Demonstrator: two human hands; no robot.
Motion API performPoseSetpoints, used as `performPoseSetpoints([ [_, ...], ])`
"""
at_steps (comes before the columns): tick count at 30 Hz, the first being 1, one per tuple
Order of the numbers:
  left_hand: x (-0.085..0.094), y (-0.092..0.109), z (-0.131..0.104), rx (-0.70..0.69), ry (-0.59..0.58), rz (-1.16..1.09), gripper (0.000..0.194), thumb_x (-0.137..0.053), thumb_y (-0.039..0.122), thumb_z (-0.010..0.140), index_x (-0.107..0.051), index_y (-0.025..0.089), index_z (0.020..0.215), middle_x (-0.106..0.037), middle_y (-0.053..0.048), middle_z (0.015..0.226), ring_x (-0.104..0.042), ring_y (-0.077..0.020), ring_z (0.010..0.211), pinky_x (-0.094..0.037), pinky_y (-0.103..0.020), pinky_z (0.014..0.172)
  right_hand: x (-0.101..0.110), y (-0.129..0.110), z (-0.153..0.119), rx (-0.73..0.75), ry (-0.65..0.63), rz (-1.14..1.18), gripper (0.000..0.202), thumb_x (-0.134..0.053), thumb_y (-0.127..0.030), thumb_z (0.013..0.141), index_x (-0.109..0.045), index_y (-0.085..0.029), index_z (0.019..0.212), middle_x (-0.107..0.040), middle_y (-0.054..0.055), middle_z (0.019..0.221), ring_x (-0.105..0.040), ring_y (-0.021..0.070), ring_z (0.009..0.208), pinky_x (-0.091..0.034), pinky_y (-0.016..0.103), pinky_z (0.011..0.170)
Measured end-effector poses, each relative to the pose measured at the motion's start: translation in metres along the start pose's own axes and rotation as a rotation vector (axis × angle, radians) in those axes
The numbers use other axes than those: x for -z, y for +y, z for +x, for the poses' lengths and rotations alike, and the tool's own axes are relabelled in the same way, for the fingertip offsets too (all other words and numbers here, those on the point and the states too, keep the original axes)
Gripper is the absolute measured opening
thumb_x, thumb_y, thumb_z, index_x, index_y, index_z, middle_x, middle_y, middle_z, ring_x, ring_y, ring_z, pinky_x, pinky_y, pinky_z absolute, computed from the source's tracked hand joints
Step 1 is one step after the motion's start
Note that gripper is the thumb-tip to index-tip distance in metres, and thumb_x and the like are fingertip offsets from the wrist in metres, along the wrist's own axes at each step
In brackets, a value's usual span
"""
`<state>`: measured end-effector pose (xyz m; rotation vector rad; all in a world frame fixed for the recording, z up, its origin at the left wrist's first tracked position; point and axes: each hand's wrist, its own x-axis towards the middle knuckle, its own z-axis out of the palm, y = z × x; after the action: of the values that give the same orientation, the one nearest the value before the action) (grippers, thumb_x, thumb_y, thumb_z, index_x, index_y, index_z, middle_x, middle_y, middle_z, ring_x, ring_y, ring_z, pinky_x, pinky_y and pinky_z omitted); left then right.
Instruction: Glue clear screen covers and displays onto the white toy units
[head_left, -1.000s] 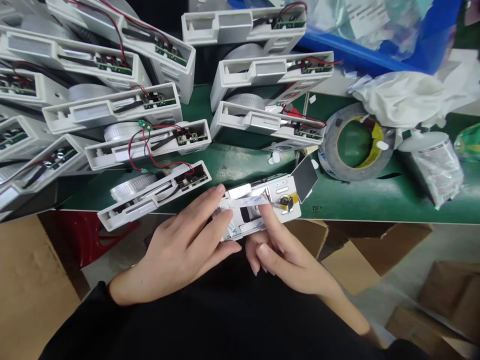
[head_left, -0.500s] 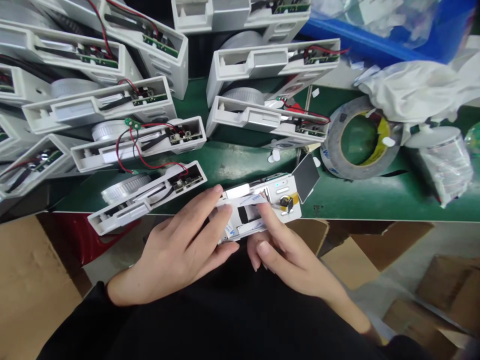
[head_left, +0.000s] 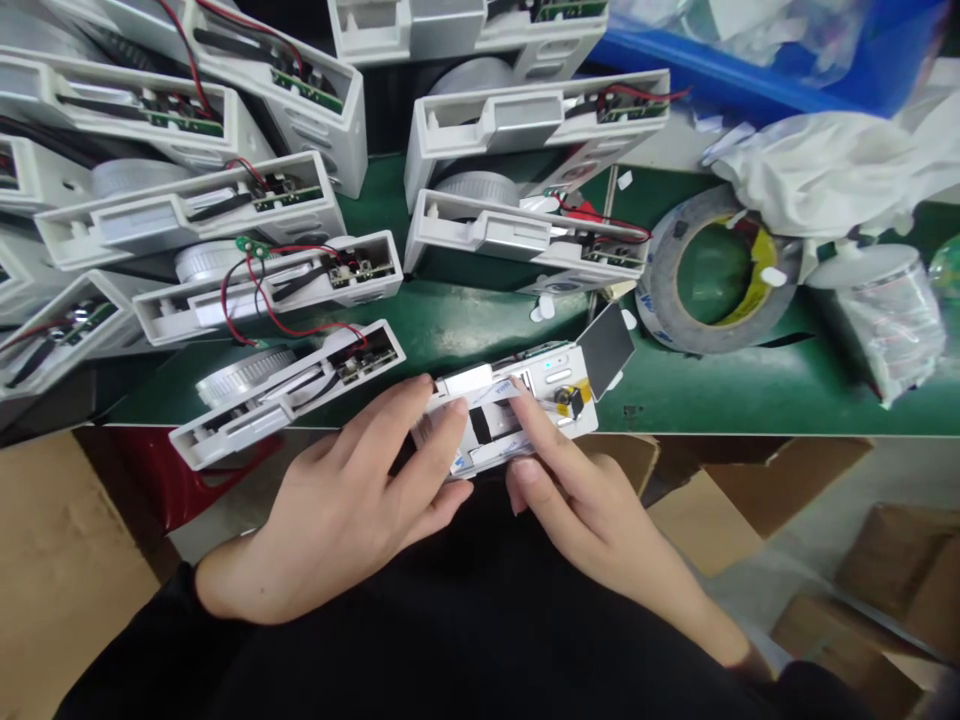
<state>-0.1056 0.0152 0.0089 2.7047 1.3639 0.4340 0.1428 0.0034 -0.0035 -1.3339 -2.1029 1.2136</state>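
Note:
A white camera body (head_left: 517,410) lies tilted at the table's front edge, with a clear opening, a black bar and printed adhesive strips on its upper face. My left hand (head_left: 360,480) is closed around its left end, fingers on top and thumb at the near edge. My right hand (head_left: 577,480) rests its index fingertip on the far adhesive strip (head_left: 491,392). Its thumb is by the near edge, and its other fingers are curled and mostly hidden. At the right end are a small lens module (head_left: 571,402) with yellow tape and a dark screen panel (head_left: 606,350) folded outward.
Several open white housings (head_left: 285,395) with red wires stand at left and behind. On the right lie a tape roll (head_left: 656,270), a crumpled white bag (head_left: 817,170) and a wrapped bundle (head_left: 892,330). A blue bin (head_left: 750,75) is at the back. Cardboard boxes (head_left: 892,570) sit below the table.
My right index finger has shifted slightly along the far strip, which now looks flatter on the body. Fewer curled right fingers show below. The whole view has shifted slightly left.

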Motion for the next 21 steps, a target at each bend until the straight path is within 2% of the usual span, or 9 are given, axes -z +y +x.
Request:
performPoseSetpoints([
  [5, 0.001, -0.002, 0.005, -0.028, -0.029, 0.033, 0.029, -0.056, 0.028, 0.109, -0.065, 0.015, 0.133, -0.082, -0.014, 0.113, -0.086, -0.0242, 0.086, -0.063, -0.029, 0.054, 0.000, -0.005, 0.001, 0.021, 0.054, -0.128, 0.062, -0.040, -0.020, 0.119, -0.027, -0.025, 0.180, -0.061, -0.010, 0.068, -0.062, 0.0083, 0.052, -0.058, 0.017, 0.060],
  [10, 0.004, -0.004, 0.011, -0.030, -0.052, -0.009, 0.035, -0.056, 0.025, 0.105, -0.064, 0.017, 0.138, -0.078, -0.011, 0.106, -0.084, -0.0255, 0.082, -0.065, -0.032, 0.055, -0.001, -0.007, 0.002, 0.028, 0.083, -0.216, 0.059, -0.039, -0.020, 0.119, -0.031, -0.021, 0.178, -0.063, -0.009, 0.069, -0.060, 0.0086, 0.049, -0.052, 0.021, 0.052],
  [13, 0.007, -0.005, 0.015, -0.019, -0.104, -0.012, 0.040, -0.059, 0.022, 0.100, -0.063, 0.019, 0.140, -0.075, -0.009, 0.102, -0.082, -0.0261, 0.081, -0.064, -0.033, 0.055, -0.001, -0.010, 0.000, 0.032, 0.090, -0.275, 0.057, -0.038, -0.020, 0.119, -0.035, -0.018, 0.176, -0.064, -0.008, 0.069, -0.061, 0.0094, 0.049, -0.051, 0.023, 0.051],
  [17, 0.009, -0.006, 0.019, -0.023, -0.140, -0.031, 0.045, -0.063, 0.022, 0.096, -0.066, 0.021, 0.141, -0.073, -0.006, 0.096, -0.080, -0.0260, 0.080, -0.061, -0.031, 0.052, -0.001, -0.011, -0.002, 0.043, 0.127, -0.342, 0.053, -0.039, -0.020, 0.119, -0.041, -0.015, 0.172, -0.067, -0.006, 0.070, -0.063, 0.0105, 0.051, -0.052, 0.025, 0.053],
  [21, 0.011, -0.007, 0.021, -0.026, -0.176, -0.038, 0.046, -0.062, 0.022, 0.097, -0.069, 0.021, 0.142, -0.070, -0.004, 0.089, -0.077, -0.0255, 0.075, -0.056, -0.030, 0.049, -0.003, -0.010, -0.002, 0.072, 0.154, -0.383, 0.054, -0.040, -0.018, 0.118, -0.041, -0.014, 0.172, -0.068, -0.006, 0.068, -0.060, 0.0101, 0.048, -0.048, 0.025, 0.051],
])
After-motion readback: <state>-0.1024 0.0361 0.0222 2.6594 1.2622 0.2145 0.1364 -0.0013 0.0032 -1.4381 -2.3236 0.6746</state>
